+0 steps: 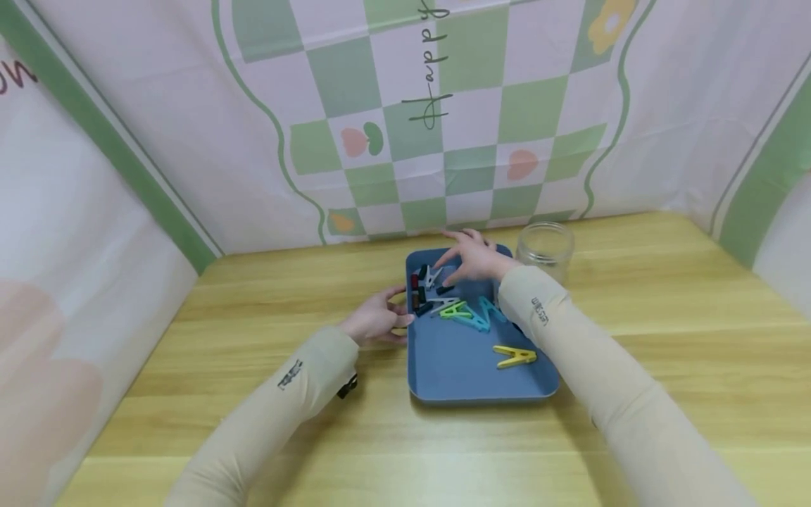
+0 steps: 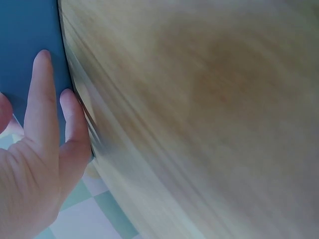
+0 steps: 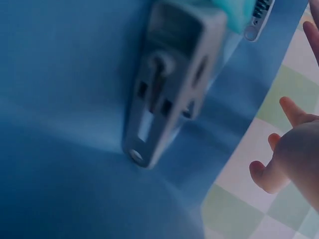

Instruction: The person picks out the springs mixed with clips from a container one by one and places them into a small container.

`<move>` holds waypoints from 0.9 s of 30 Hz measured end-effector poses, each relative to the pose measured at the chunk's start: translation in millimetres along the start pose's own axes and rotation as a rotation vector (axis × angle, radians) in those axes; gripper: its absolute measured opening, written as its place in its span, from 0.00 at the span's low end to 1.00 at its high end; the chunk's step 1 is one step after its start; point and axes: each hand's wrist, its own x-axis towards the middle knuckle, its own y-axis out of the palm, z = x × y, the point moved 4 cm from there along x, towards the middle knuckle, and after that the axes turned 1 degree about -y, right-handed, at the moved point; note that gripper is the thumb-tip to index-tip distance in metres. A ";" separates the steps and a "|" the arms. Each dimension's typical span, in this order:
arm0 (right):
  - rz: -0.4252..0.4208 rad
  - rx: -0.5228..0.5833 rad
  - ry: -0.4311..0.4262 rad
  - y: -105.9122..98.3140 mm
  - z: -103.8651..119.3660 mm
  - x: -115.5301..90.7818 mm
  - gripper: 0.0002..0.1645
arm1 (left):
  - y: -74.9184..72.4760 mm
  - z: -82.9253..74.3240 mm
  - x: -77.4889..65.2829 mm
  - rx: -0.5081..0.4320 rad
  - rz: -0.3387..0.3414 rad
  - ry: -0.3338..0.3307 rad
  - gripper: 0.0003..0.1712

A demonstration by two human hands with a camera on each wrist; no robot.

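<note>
A blue tray point(image 1: 456, 377) holds several clothespins on the wooden table. Beside its left wall is my left hand point(image 1: 376, 318), its fingers point(image 2: 42, 94) extended along the outer side in the left wrist view. My right hand point(image 1: 474, 257) hovers over the far end with fingers spread and nothing between them. Below it lie a light grey clothespin point(image 1: 433, 278) and several small dark and red pieces point(image 1: 415, 282). A green clothespin point(image 1: 453, 310) and a teal clothespin point(image 1: 474, 320) sit mid-tray; a yellow clothespin point(image 1: 514, 356) lies nearer. One grey clothespin point(image 3: 172, 84) looms large in the right wrist view.
A clear glass jar point(image 1: 546, 246) stands just right of the tray's far end, partly behind the right sleeve point(image 1: 545, 310). Behind the wooden table point(image 1: 266, 296) hangs a checkered cloth point(image 1: 405, 162). My right forearm crosses over the tray's right edge.
</note>
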 end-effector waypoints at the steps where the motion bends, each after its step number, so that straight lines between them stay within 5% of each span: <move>1: -0.001 0.001 0.003 0.6 -1.1 0.1 0.19 | 0.0 -0.2 0.0 0.001 -0.002 -0.001 0.40; 27: -0.011 -0.039 0.059 12.6 -12.3 1.0 0.14 | 0.4 -0.3 -2.0 0.011 -0.006 0.014 0.39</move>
